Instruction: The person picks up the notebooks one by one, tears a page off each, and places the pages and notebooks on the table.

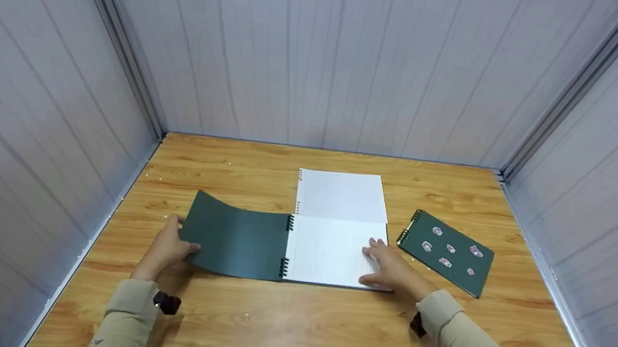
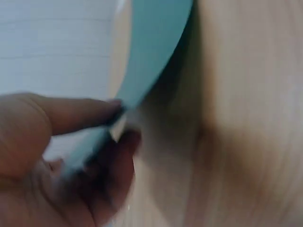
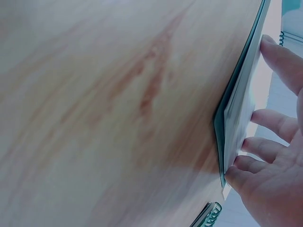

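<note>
Both hands on the dark-green spiral-bound notebook: my left hand pinches its curved cover's outer edge, my right hand flat on the lined page.

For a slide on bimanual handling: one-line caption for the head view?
Left hand holds the open notebook's green cover while the right hand rests flat on its lined page.

We find no readable text: the open notebook shows only ruled lines, the green notebook only small stickers.
</note>
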